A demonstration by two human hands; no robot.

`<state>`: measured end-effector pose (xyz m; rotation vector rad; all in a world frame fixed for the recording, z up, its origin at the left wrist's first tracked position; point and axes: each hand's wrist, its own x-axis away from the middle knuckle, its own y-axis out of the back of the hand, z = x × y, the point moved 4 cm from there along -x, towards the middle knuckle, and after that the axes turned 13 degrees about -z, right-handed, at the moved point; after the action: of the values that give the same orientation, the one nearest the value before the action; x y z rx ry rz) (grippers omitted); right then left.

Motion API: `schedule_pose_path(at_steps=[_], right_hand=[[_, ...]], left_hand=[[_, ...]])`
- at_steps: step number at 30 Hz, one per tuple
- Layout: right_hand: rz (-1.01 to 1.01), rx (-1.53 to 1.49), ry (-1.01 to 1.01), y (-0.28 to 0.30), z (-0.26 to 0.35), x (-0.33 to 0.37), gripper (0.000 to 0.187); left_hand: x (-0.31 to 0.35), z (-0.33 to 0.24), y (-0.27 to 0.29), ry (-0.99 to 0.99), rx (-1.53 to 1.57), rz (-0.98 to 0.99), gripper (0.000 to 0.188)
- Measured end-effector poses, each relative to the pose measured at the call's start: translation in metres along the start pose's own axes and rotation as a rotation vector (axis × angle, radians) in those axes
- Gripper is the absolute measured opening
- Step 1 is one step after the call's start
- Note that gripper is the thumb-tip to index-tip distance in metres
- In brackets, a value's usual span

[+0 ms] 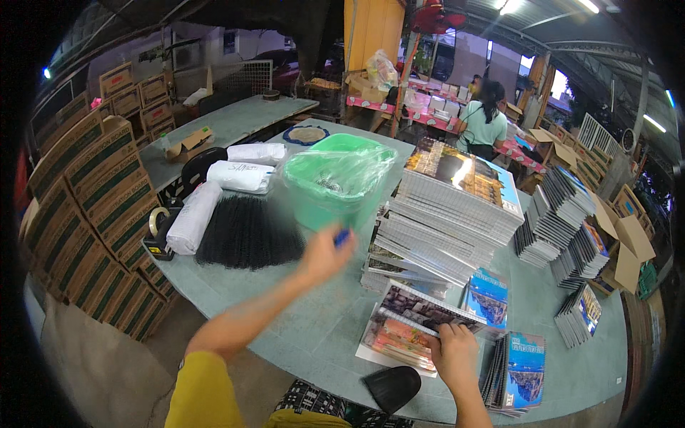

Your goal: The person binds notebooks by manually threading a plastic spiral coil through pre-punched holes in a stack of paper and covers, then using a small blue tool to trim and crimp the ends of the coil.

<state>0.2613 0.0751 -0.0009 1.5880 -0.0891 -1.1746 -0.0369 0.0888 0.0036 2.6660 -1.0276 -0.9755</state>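
My left hand, smeared by motion, is over the table in front of a green plastic-lined bin. Its fingers are closed around a small blue object whose kind I cannot make out. My right hand pinches the edge of an open booklet with colour photos, one leaf tilted up. Beside it stand a tall stack of booklets with pale edges and a lower pile with blue covers. A black rounded object lies at the near table edge.
The green bin, black bristle-like strands, white plastic rolls and a tape dispenser stand left. More booklet stacks and an open carton are right. Brown cartons rise far left. Another person works behind.
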Motion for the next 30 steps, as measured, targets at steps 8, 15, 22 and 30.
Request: schedule_pose_path(at_steps=[8,15,22,30], right_hand=[[-0.189,0.108,-0.044,-0.019,-0.017,0.000,0.020],[-0.123,-0.008,-0.081,-0.011,-0.032,0.003,0.014],[-0.596,-0.414,-0.553,0.145,-0.165,0.056,0.020],[0.112,0.505,-0.617,0.062,-0.189,0.161,0.026]], left_hand=[[-0.076,-0.043,0.003,-0.277,-0.020,-0.320,0.033],[0.072,0.147,-0.012,-0.240,-0.456,0.048,0.034],[0.107,0.147,-0.018,-0.347,-0.559,0.053,0.039],[0.106,0.133,-0.019,-0.360,-0.574,0.092,0.044]])
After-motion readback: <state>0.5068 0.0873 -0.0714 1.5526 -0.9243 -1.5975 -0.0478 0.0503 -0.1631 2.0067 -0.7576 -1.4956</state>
